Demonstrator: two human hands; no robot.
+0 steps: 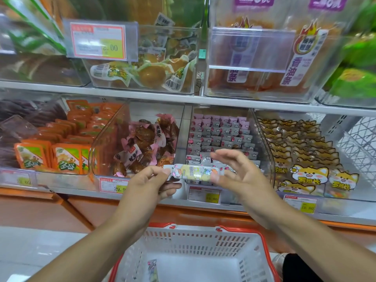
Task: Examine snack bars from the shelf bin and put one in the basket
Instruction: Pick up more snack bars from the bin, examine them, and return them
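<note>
From the head view we found one snack bar (196, 173) held level between both hands, just in front of the clear bin (221, 137) of small pink-and-grey packets. The left hand (150, 181) pinched the bar's left end between thumb and fingers. The right hand (239, 169) pinched its right end with the thumb tip, the other fingers spread loosely above. We judged this two-ended hold served to keep the printed face up for reading, so the examining step was in hand.

Directly below the hands stood a white basket (203, 239) with a red rim, and one small packet (152, 268) already lay on its floor. Beyond the hands ran white shelves with further bins of wrapped snacks and yellow price tags along the edge. Pale floor showed to the left of the basket.
</note>
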